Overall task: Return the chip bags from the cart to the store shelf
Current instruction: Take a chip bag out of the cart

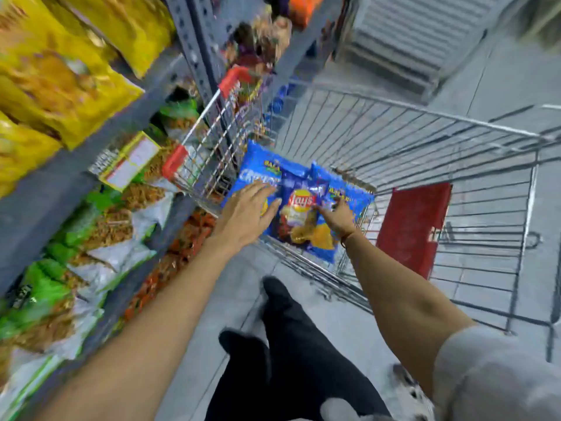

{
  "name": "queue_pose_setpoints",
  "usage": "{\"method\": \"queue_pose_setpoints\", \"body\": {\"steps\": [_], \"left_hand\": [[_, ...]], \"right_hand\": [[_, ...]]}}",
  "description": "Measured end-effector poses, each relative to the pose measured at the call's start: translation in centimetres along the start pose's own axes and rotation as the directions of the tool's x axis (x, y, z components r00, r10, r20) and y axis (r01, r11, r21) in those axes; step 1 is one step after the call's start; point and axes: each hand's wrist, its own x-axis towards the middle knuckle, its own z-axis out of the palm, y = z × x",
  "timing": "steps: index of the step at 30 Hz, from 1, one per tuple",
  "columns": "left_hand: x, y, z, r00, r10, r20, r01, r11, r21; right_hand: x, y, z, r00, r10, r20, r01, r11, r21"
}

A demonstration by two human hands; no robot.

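Cart (pixel 409 123): wire shopping cart, centre to right of frame, red handle ends at upper centre, a red panel (pixel 414 226) against its right-hand wall.

Chip bags (pixel 299 208): a cluster of blue bags lying in the cart's near-left corner, centre of frame. A blue bag with white lettering (pixel 258 167) lies at the left of the cluster; a dark blue Lay's bag (pixel 299 214) lies in the middle; another blue bag (pixel 352 192) lies at the right, partly under the Lay's bag.

Left hand (pixel 246 214): fingers spread apart and extended, palm down, lying over the lower part of the left blue bag, fingertips reaching the edge of the Lay's bag. Not closed on anything.

Right hand (pixel 338 220): at the right edge of the Lay's bag, fingers bent toward it and touching the bags; whether it has pinched one, I cannot tell because of blur.

Store shelf (pixel 45 189): grey racking down the left of frame. Yellow bags (pixel 60 80) at upper left, green and white packs (pixel 76 238) at lower left, orange packs (pixel 182 238) lower centre-left.
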Motion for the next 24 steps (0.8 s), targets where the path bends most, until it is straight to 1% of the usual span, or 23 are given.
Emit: {"method": "queue_pose_setpoints", "body": {"steps": [2, 3, 4, 6, 9, 12, 15, 18, 21, 24], "left_hand": [[0.2, -0.2, 0.4, 0.999, -0.013, 0.049, 0.014, 1.000, -0.023], [0.1, -0.4, 0.6, 0.999, -0.011, 0.046, 0.011, 1.000, -0.015], [0.1, -0.4, 0.6, 0.999, -0.029, 0.043, 0.029, 1.000, 0.005], [0.1, -0.5, 1.1, 1.000, -0.019, 0.017, 0.018, 0.998, 0.058], [0.2, -0.9, 1.7, 0.999, -0.034, 0.001, 0.033, 0.993, 0.114], [0.3, -1.1, 1.9, 0.999, -0.023, -0.026, 0.027, 0.991, 0.133], [0.3, -1.2, 1.9, 0.998, -0.031, -0.047, 0.037, 0.992, 0.123], [0.2, -1.1, 1.9, 0.998, -0.033, -0.052, 0.040, 0.990, 0.132], [0.1, -0.9, 1.6, 0.998, -0.042, -0.050, 0.048, 0.991, 0.126], [0.0, -0.7, 1.5, 0.996, -0.083, -0.029, 0.086, 0.986, 0.140]], "right_hand": [[0.2, 0.2, 0.5, 0.987, 0.136, 0.089, -0.140, 0.989, 0.044], [0.5, 0.7, 0.9, 0.978, 0.171, 0.119, -0.181, 0.980, 0.080], [0.9, 1.3, 1.4, 0.972, 0.198, 0.128, -0.212, 0.972, 0.102], [1.2, 1.7, 2.3, 0.967, 0.223, 0.123, -0.240, 0.960, 0.145], [2.3, 2.1, 3.7, 0.968, 0.206, 0.141, -0.235, 0.942, 0.239], [3.1, 1.9, 4.8, 0.965, 0.165, 0.203, -0.215, 0.943, 0.255], [3.4, 1.4, 5.1, 0.947, 0.198, 0.252, -0.267, 0.922, 0.279], [3.4, 1.1, 5.2, 0.939, 0.200, 0.280, -0.282, 0.913, 0.295], [3.1, 0.6, 4.6, 0.947, 0.183, 0.265, -0.268, 0.903, 0.335], [2.5, -0.4, 3.2, 0.962, 0.139, 0.233, -0.226, 0.888, 0.400]]}}
